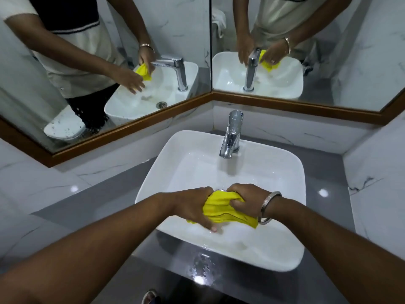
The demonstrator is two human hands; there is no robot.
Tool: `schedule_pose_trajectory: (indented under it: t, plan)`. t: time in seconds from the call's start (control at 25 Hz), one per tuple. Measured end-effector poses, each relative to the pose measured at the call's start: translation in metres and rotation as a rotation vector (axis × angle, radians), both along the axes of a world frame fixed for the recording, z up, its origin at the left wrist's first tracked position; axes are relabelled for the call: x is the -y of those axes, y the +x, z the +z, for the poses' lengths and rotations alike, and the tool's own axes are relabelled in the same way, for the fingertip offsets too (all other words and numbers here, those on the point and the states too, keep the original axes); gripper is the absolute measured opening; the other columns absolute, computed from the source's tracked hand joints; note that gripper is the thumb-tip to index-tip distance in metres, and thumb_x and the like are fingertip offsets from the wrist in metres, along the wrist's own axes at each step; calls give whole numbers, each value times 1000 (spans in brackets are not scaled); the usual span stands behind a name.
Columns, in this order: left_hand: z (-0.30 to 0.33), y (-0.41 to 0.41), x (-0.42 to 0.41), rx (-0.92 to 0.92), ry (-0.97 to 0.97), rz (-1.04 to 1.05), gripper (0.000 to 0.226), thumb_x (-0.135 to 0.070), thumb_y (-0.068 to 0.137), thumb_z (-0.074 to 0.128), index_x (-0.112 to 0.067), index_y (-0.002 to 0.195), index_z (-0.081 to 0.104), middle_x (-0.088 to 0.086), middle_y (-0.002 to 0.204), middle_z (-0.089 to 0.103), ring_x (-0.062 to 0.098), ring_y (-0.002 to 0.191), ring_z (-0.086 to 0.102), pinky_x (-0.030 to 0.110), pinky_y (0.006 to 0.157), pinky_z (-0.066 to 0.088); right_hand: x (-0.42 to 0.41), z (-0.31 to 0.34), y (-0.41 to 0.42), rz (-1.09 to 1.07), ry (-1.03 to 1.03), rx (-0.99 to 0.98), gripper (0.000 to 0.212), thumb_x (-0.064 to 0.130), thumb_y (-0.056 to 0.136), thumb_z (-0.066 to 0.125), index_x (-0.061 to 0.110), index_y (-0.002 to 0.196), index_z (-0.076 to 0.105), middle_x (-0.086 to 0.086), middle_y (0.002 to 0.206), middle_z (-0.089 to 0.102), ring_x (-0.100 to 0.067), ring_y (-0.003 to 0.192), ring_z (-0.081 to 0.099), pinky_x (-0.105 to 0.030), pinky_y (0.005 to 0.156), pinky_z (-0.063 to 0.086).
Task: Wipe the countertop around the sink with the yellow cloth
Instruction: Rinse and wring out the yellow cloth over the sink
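The yellow cloth [221, 208] is bunched up over the middle of the white rectangular sink [282, 172]. My left hand [192, 208] grips its left end, fingers curled over it. My right hand [245, 199], with a metal bangle on the wrist, grips its right end. Both hands hold the cloth above the basin, just in front of the drain. The grey countertop [105, 198] surrounds the sink on the left, right and front.
A chrome tap [232, 134] stands at the back of the sink. Water droplets [202, 268] lie on the counter in front of the basin. Wood-framed mirrors [122, 126] meet in the corner above marble walls [377, 172].
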State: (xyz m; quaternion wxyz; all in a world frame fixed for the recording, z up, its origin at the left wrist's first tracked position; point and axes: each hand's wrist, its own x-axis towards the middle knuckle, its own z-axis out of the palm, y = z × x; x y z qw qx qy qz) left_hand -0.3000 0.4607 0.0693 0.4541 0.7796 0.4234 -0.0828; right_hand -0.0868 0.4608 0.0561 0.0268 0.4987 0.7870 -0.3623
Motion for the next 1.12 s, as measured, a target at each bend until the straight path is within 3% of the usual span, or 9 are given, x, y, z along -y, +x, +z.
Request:
schedule_pose_trajectory:
  t: [0.16,0.32,0.44,0.56,0.68,0.8,0.88,1.0,1.12]
  plan:
    - [11,-3,-8,108,-169,238,35,-47,83,47,-12,87,51,2,80,48,14,72,44,29,64,38,-7,15,-3,2,-48,-13,48,48,69,45,20,106,56,-4,103,63,-23,91,56,-31,77,45]
    - [10,-7,-17,32,-65,127,44,-47,77,68,-6,89,57,-2,77,52,11,67,47,27,60,39,-7,21,2,58,-76,77,47,61,64,70,22,90,59,2,87,61,-18,82,59,-33,71,49]
    - [4,-13,-27,22,17,48,44,-51,71,77,-15,78,53,-7,73,49,9,64,44,28,57,38,-2,15,7,52,-106,135,45,63,58,73,26,77,56,3,82,59,-18,78,59,-34,68,49]
    - [3,-23,-34,69,34,0,41,-53,63,81,-24,73,53,-9,75,51,6,66,47,24,57,39,2,18,6,20,-134,172,35,52,69,73,30,67,46,7,73,52,-14,68,51,-27,58,40]
    - [4,-38,-41,225,4,-2,39,-50,68,77,-16,78,61,-8,74,54,3,64,50,18,55,41,8,27,-6,-26,-117,150,31,37,74,74,35,71,43,14,75,45,-5,66,45,-21,54,35]
    - [5,-62,-57,253,10,-82,26,-35,75,79,-14,84,67,-3,75,59,2,64,52,18,55,43,7,40,-18,-29,-134,289,32,26,71,77,24,98,59,9,85,51,-10,74,50,-22,57,40]
    - [2,-76,-70,215,172,-141,20,-29,71,83,-19,82,70,-5,76,62,2,66,53,19,60,43,6,47,-25,-36,-27,434,26,25,73,72,17,97,65,1,89,60,-17,80,53,-27,66,44]
    - [6,-96,-83,191,453,-107,19,-28,70,82,-25,85,71,-12,81,66,4,75,55,30,70,49,14,50,-39,-270,156,441,14,26,77,64,19,89,67,-4,94,70,-24,90,61,-33,75,49]
    - [10,-108,-86,193,531,-95,17,-29,74,78,-27,90,72,-12,91,68,7,83,58,34,77,50,32,46,-54,-392,206,430,15,26,82,60,22,94,66,-2,100,69,-25,96,60,-33,75,45]
